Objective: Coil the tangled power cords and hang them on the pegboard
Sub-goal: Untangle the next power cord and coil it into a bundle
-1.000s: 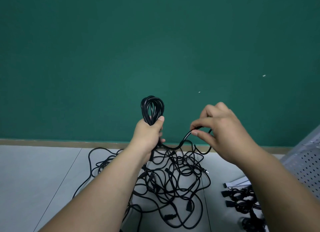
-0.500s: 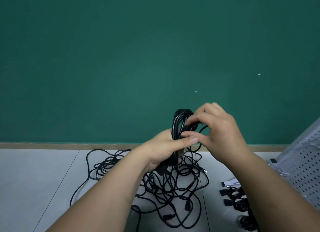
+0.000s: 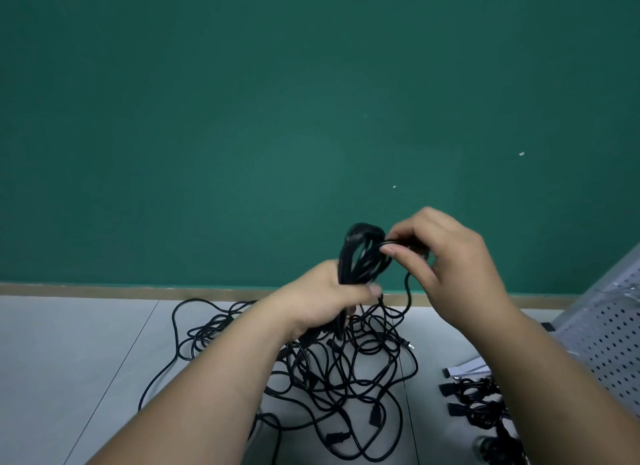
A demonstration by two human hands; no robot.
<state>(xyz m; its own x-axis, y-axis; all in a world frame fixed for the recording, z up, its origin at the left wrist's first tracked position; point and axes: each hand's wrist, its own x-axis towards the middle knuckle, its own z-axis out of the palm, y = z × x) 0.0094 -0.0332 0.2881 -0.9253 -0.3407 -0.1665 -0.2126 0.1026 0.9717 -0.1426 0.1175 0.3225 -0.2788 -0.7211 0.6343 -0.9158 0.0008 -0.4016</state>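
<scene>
My left hand [image 3: 323, 300] grips a bundle of black cord loops [image 3: 360, 256] held upright in front of the green wall. My right hand [image 3: 446, 267] pinches a free strand of the same cord right beside the top of the loops. From my right hand the strand drops down into a tangled heap of black power cords [image 3: 343, 367] spread on the grey floor below. A white pegboard [image 3: 609, 329] leans at the right edge.
A smaller pile of black cords with plugs [image 3: 478, 405] lies on the floor at the lower right, next to a white strip. A brown baseboard [image 3: 104, 289] runs along the foot of the green wall [image 3: 277, 118].
My left hand has shifted right with the coil, and my right hand has brought its strand in from the right up to the top of the loops.
</scene>
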